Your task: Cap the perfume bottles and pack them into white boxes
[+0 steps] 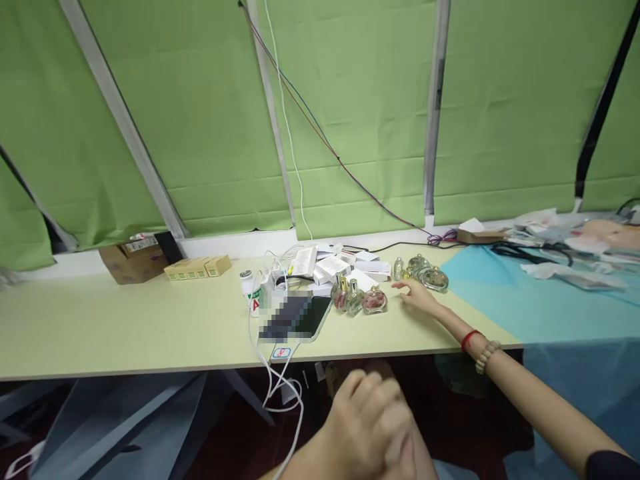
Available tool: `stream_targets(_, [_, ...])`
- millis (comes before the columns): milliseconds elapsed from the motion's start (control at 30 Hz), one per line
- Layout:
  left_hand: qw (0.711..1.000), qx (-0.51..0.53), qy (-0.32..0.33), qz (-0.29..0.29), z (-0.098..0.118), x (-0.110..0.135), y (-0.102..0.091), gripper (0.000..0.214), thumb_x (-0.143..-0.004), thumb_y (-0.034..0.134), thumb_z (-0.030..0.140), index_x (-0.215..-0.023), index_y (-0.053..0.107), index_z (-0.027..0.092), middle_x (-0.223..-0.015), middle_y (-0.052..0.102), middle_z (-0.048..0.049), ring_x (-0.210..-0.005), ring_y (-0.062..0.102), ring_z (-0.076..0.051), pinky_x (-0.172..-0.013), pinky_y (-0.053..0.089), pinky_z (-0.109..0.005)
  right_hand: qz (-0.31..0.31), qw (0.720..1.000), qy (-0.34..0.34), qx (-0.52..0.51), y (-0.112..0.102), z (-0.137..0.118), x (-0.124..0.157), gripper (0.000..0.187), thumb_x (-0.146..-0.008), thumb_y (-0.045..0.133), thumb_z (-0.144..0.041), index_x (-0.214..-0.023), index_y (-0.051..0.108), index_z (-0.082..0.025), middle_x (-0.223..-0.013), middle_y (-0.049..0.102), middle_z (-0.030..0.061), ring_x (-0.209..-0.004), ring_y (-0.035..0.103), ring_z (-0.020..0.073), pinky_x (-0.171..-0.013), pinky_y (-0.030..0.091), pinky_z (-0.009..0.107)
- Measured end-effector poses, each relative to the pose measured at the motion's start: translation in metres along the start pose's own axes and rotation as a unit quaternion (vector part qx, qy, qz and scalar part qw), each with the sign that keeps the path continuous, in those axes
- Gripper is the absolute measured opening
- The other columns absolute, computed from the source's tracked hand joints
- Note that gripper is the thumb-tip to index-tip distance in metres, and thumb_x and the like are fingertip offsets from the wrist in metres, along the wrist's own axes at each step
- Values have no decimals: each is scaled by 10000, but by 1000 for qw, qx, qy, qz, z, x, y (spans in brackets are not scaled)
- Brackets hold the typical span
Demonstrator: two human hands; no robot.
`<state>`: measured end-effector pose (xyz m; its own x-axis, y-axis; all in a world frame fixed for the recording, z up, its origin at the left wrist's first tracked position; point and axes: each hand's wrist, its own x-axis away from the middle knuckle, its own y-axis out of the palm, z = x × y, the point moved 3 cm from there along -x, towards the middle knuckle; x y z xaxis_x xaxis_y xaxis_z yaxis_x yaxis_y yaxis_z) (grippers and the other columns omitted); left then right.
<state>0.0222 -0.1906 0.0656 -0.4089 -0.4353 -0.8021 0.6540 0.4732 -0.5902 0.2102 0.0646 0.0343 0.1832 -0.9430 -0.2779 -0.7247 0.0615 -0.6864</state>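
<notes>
Low in the front middle, my left hand (367, 413) is closed, its fingers curled and its knuckles up. It appears wrapped over my right hand (410, 453), which is mostly covered, so its fingers cannot be made out. Both hands are in front of the table (125, 327), apart from the things on it. From the right, another person's hand (417, 297), with a red cord and a beaded bracelet at the wrist, reaches over the tabletop. It lies between a round pink glass bottle (375, 301) and a group of clear glass bottles (434, 279).
Left of the bottles are a dark-screened tablet (313, 317), a white can (246, 283) and white cables (270, 373) hanging over the edge. Small white boxes (333, 267) lie behind. Yellow boxes (197, 268) and a cardboard box (133, 260) stand left; blue sheeting (500, 293) covers the right.
</notes>
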Motion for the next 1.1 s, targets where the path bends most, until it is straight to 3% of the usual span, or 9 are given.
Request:
stream_targets(67, [999, 9, -20, -46, -32, -19, 24, 207, -825, 482, 241, -1025, 529, 224, -900, 638, -33, -819, 596, -150, -743, 477, -284, 40, 997, -5, 59, 8, 21, 3, 346, -710, 491, -63, -990, 666, -168, -1111, 654, 80, -955, 625, 195, -769, 474, 277])
stream_targets(200, [957, 16, -246, -152, -100, -45, 77, 372, -863, 426, 268, -1231, 445, 217, -765, 639, 8, -645, 604, -137, -602, 431, -245, 87, 991, 66, 84, 12, 46, 6, 276, -775, 468, -159, -965, 664, -198, -1021, 678, 39, -863, 625, 189, -730, 440, 287])
stream_targets(300, [926, -14, -345, -150, -140, -59, 104, 511, -870, 444, 352, -1346, 359, 185, -693, 638, 10, -620, 607, -161, -578, 384, -243, 128, 985, 84, 81, 8, 47, 8, 279, -763, 474, -167, -962, 662, -222, -1037, 670, 21, -899, 611, 191, -703, 414, 272])
stream_targets(400, [912, -21, -377, -158, -163, -66, 121, 568, -870, 457, 446, -1357, 363, 170, -593, 606, 12, -616, 611, -189, -576, 359, -249, 171, 977, 104, 71, 2, 45, 11, 276, -750, 482, -175, -947, 664, -242, -1112, 646, 7, -935, 602, 194, -687, 398, 271])
stream_targets(533, [905, -52, -376, -194, -170, -63, 130, 552, -847, 491, 496, -1308, 431, 200, -611, 625, -15, -661, 630, -220, -580, 346, -255, 227, 958, 158, 75, -8, 48, 15, 267, -766, 470, -203, -939, 665, -262, -1125, 642, -2, -928, 599, 210, -666, 390, 289])
stream_targets(700, [903, -13, -386, -186, -163, -60, 127, 431, -817, 511, 533, -1107, 548, 216, -604, 616, -1, -619, 609, -195, -568, 348, -243, 251, 949, 159, 102, -12, 51, 15, 268, -767, 475, -203, -942, 673, -243, -1086, 645, 23, -893, 603, 211, -681, 421, 295])
stream_targets(900, [923, -7, -340, -177, -153, -60, 124, 379, -834, 496, 502, -1063, 597, 217, -625, 612, -18, -657, 613, -198, -606, 369, -251, 135, 976, 8, 170, 2, 42, 5, 421, -800, 450, -192, -1191, 590, -128, -1300, 533, 101, -1054, 577, 226, -877, 447, 300])
stream_targets(1000, [927, 14, -338, -160, -152, -55, 123, 409, -853, 468, 507, -1132, 585, 232, -649, 627, -19, -668, 614, -198, -612, 370, -251, 129, 971, 27, 198, 3, 44, 3, 460, -815, 443, -202, -1248, 545, -83, -1317, 521, 129, -1102, 557, 233, -943, 415, 297])
stream_targets(1100, [920, 53, -358, -151, -154, -50, 121, 390, -850, 485, 489, -1130, 587, 238, -648, 634, -11, -680, 613, -195, -607, 363, -245, 152, 960, 72, 225, -1, 48, 4, 399, -840, 408, -204, -1171, 608, -102, -1217, 595, 129, -1049, 579, 228, -911, 416, 294])
